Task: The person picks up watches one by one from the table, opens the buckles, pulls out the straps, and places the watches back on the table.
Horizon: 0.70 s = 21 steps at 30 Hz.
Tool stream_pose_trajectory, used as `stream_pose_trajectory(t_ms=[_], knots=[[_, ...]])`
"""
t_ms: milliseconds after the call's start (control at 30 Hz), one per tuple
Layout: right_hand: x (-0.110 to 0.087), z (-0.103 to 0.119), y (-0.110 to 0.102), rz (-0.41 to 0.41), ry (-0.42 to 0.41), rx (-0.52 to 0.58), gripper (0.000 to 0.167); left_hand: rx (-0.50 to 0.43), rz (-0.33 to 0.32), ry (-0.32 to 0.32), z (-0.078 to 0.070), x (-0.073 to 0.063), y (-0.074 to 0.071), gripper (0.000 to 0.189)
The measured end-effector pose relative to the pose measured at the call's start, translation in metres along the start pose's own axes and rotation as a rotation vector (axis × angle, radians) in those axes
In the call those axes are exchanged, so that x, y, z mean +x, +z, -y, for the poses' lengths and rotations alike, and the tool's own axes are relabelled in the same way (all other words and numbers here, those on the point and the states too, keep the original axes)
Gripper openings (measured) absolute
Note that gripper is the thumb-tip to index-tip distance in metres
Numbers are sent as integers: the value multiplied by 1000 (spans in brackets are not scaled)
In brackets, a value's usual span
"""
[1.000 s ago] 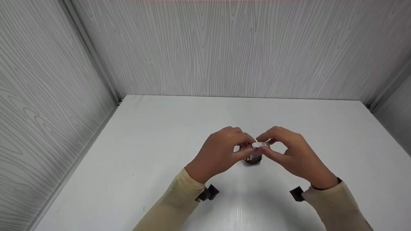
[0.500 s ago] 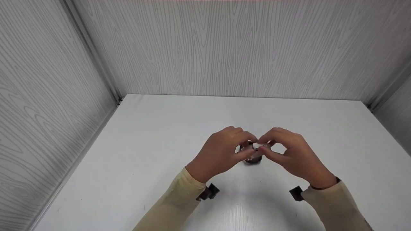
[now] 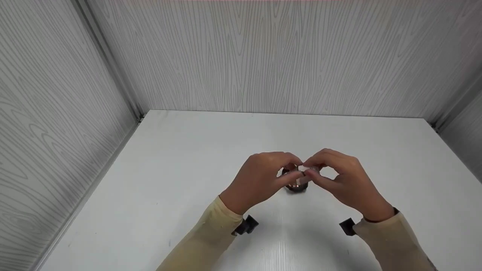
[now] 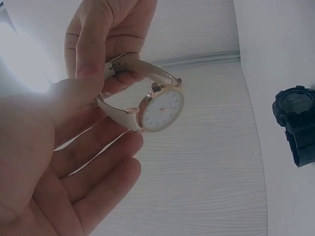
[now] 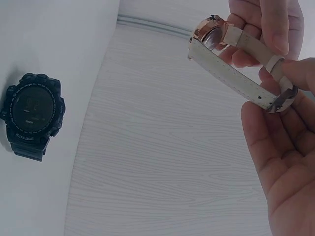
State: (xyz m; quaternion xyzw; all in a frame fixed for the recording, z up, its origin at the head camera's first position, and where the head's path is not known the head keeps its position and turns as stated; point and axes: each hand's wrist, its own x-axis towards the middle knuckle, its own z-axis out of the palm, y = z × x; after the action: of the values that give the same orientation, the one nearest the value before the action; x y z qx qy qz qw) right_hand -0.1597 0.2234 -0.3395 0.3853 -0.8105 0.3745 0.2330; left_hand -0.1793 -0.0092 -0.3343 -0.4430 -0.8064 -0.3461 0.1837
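Observation:
Between my hands hangs a wristwatch [image 4: 164, 111] with a white dial, a rose-gold case and a pale strap [image 5: 234, 73]. Thumb and fingers of my left hand [image 3: 258, 180] pinch the strap near its buckle [image 4: 115, 64]. Across from it, my right hand [image 3: 344, 180] pinches the same strap; the fingertips of both hands nearly meet. The strap forms a loop, with the case hanging beyond the fingers. Fingers partly hide the buckle end, so how the strap sits in it cannot be told. In the right wrist view the metal case back shows.
A black digital watch [image 5: 33, 110] is also visible in both wrist views, apart from the hands. The white table [image 3: 188, 150] is bounded by pale wood-grain panels [image 3: 241, 56] behind and at the sides. Small black cameras [image 3: 246, 224] sit at the wrists.
The left hand has shifted slightly right, and its fingertips have come closer to the right hand's. Less of the white strap shows between them. The right hand has hardly moved.

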Motion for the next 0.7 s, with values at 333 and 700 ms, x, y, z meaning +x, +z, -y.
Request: stream_pose_trajectory(t_ms=[333, 700], knots=[[-1, -2, 1, 69, 10, -43, 32, 60, -32, 47, 1, -1, 4, 5], [1, 2, 0, 37, -20, -64, 29, 92, -69, 64, 3, -1, 6, 22]])
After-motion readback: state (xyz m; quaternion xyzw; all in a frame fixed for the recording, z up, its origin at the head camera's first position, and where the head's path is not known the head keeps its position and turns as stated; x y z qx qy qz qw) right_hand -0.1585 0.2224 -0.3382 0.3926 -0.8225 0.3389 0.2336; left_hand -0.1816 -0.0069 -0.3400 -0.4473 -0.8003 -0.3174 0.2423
